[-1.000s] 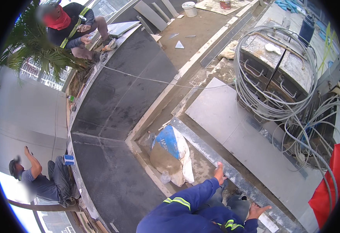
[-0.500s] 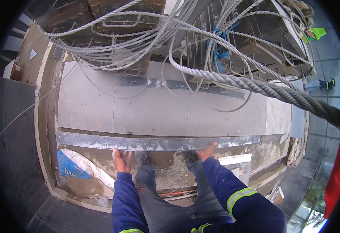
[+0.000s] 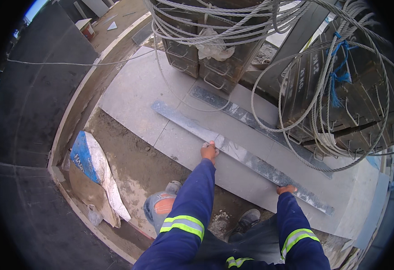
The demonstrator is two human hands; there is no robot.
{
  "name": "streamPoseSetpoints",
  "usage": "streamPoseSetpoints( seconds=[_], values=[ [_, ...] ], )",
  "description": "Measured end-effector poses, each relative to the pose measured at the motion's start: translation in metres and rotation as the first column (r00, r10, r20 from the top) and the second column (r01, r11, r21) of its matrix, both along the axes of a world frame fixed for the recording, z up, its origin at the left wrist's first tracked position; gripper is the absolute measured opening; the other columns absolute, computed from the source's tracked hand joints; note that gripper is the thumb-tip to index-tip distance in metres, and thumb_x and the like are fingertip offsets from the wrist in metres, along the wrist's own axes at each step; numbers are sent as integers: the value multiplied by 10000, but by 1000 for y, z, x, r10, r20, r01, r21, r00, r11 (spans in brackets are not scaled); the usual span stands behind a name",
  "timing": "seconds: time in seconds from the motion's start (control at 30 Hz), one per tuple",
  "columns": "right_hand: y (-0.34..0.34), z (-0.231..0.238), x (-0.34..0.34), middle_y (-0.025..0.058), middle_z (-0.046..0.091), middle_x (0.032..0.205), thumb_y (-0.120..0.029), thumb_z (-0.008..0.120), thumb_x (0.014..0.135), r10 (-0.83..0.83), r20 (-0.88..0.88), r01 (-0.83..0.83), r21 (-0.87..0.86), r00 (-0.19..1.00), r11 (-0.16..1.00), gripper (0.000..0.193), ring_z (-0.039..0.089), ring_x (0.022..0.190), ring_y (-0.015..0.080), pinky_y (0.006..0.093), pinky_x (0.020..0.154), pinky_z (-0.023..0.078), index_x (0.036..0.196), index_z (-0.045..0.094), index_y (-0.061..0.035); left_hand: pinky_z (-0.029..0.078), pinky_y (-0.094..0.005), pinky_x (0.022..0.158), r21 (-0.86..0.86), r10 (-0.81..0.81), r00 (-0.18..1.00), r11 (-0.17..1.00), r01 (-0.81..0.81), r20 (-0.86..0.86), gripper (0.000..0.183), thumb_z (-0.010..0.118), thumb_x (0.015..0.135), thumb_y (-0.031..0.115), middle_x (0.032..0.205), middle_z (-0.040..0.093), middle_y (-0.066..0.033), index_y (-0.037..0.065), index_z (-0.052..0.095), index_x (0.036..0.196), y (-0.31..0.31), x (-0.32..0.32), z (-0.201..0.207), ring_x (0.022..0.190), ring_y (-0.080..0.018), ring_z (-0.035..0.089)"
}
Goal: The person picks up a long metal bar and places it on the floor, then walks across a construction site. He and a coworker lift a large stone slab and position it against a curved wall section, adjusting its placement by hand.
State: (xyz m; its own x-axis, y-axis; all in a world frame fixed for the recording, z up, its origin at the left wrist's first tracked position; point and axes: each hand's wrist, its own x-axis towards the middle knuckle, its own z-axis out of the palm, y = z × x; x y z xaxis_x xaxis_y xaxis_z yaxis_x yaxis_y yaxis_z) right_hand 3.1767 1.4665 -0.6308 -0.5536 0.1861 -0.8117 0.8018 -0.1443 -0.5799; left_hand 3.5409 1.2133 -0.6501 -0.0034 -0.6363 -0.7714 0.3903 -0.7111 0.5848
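A long, flat grey strip point(image 3: 251, 161), smeared with white, lies slantwise at or just over the pale floor slabs point(image 3: 131, 96). My left hand point(image 3: 209, 152) grips its near edge around the middle, fingers curled over it. Farther right, my right hand point(image 3: 287, 190) is closed on the same edge. Whether the strip rests fully on the slabs, I cannot tell. Beyond it, a second, darker strip point(image 3: 206, 96) lies roughly parallel on the slabs, partly behind a loop of wire rope.
Dark stacked blocks with metal handles point(image 3: 181, 56) stand beyond the slabs, with more blocks point(image 3: 307, 85) at right. Wire rope point(image 3: 255, 105) loops over them, tied with blue cord point(image 3: 338, 76). A blue-and-white sack point(image 3: 99, 164) lies on the dirt point(image 3: 122, 139) at left.
The strip has moved away from me, from the near side of the slabs to over them. Both hands have travelled with it. My view has turned, so the scene appears tilted.
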Motion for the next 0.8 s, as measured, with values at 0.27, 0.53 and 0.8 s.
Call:
streamPoseSetpoints(
  seconds=[0.27,0.53,0.8],
  values=[
    [10,-79,-71,91,340,1658,-611,372,1033,-21,-12,19,-152,1000,988,776,346,1506,284,514,1191,312,1611,284,-102,596,-388,850,3,-13,998,1000,13,69,365,582,1061,221,1137,632,-62,59,521,1383,-32,-52,-37,940,-201,638],
    [15,-97,-103,89,303,1658,-559,401,1055,-7,-56,0,-127,998,992,705,329,1493,320,533,1168,359,1600,277,-128,648,-364,782,61,-19,981,998,7,194,458,691,995,207,1181,635,-136,-50,537,1343,-34,-72,-35,995,-250,657],
    [34,-124,-117,139,481,1441,-685,428,1012,322,-153,-345,-155,934,926,788,545,1222,294,445,975,505,1511,403,-76,656,-357,697,55,-33,960,998,18,278,430,722,958,234,1151,661,-166,-77,614,1235,-40,-77,-39,920,-255,693]
  ],
)
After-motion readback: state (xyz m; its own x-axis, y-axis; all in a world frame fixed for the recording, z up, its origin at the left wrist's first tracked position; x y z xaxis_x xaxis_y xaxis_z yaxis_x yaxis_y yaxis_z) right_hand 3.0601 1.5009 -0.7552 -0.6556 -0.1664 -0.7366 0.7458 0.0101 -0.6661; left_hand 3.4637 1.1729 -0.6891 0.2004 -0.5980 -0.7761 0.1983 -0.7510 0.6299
